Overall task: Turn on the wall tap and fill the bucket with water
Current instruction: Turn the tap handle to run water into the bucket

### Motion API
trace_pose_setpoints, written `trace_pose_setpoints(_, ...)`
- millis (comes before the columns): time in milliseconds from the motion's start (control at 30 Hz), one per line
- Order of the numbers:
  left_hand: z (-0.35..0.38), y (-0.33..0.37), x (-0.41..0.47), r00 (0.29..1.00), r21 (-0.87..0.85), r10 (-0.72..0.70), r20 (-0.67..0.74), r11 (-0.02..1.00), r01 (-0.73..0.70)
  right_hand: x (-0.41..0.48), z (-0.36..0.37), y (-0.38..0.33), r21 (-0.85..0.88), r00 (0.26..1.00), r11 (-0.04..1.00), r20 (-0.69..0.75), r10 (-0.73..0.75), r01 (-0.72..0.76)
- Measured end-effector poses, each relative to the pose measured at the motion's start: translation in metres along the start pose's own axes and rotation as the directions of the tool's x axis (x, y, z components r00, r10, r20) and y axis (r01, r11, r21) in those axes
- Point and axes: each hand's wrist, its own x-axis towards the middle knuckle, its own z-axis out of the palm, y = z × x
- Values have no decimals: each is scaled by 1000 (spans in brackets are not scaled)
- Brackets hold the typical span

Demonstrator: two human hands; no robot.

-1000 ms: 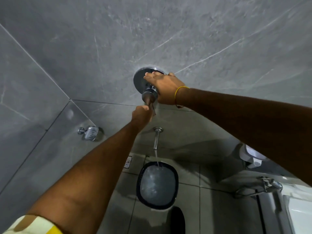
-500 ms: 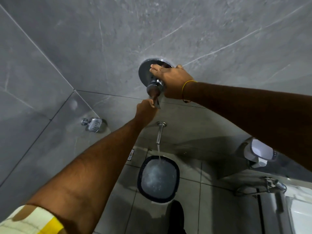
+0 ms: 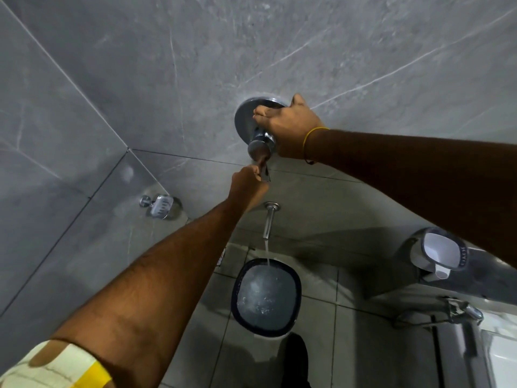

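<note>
Grey marble-look tiles cover the wall (image 3: 279, 51) and floor of this bathroom corner, and we look down along both our arms.

Our right hand (image 3: 291, 127) is wrapped over the top of the chrome tap (image 3: 258, 135), fingers (image 3: 263, 111) lying across its round wall plate, closed on the valve body. Our left hand (image 3: 246, 186) pinches the thin lever (image 3: 264, 170) that hangs below the knob, thumb and fingers shut on it. Lower on the wall the spout (image 3: 269, 219) is running: a narrow stream (image 3: 266, 252) drops into the bucket (image 3: 236, 295), which stands on the floor directly under it. Water already shows well up inside, its surface rippled, so we judge the filling well along though how near the rim we cannot tell from above.

A soap dish (image 3: 161, 205) sits on the wall to the left, a mug (image 3: 439, 254) and a second faucet (image 3: 461, 309) to the right.

The tap is rigid, polished metal, probably slick if wet; the lever gives the best purchase, steadied at the body as now. The bucket looks like stiff plastic and will be heavy with water, prone to slosh, so we would lift it by a handle or with both hands at the rim, and slowly on wet tiles.
</note>
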Motion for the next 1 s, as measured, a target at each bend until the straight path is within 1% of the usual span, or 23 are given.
trace_pose_setpoints(100, 0, 0, -1, 1000, -25, -3, -3, 1000, 3, 6, 1, 1, -67, 1000, 998, -22, -19, 17)
trace_pose_setpoints(167, 0, 0, -1, 1000, -39, -11, 2, 999, 11, 10, -3, 4, -164, 996, 983, -8, -89, 86)
trace_pose_setpoints(233, 1, 0, 0, 1000, -36, -6, 12, 999, 6, 13, -11, 8, -260, 985, 950, 46, -165, 171)
trace_pose_setpoints(300, 2, 0, 0, 999, -48, -30, 15, 998, 31, 18, -15, 11, -341, 963, 901, 124, -239, 268)
trace_pose_setpoints(367, 5, 1, 1, 998, -82, -58, 3, 995, 59, 23, -15, 11, -414, 939, 843, 155, -307, 344)
trace_pose_setpoints(433, 6, 2, 0, 998, -93, -64, -5, 994, 64, 28, -14, 11, -473, 925, 797, 140, -352, 375)
trace_pose_setpoints(500, 6, 2, -1, 998, -100, -61, -6, 993, 60, 31, -14, 15, -511, 917, 772, 95, -387, 379)
trace_pose_setpoints(600, 6, 0, 0, 998, -126, -63, -5, 990, 62, 35, -11, 18, -530, 896, 751, 38, -443, 394)
trace_pose_setpoints(733, 7, -1, 0, 998, -155, -69, 2, 986, 68, 39, -10, 14, -552, 892, 737, 27, -452, 390)
trace_pose_setpoints(867, 7, -2, -2, 998, -173, -64, 6, 983, 64, 41, -15, 13, -537, 883, 730, 62, -465, 422)
trace_pose_setpoints(1000, 8, -3, -4, 998, -179, -60, -15, 982, 56, 42, -22, 13, -462, 886, 763, 132, -444, 452)
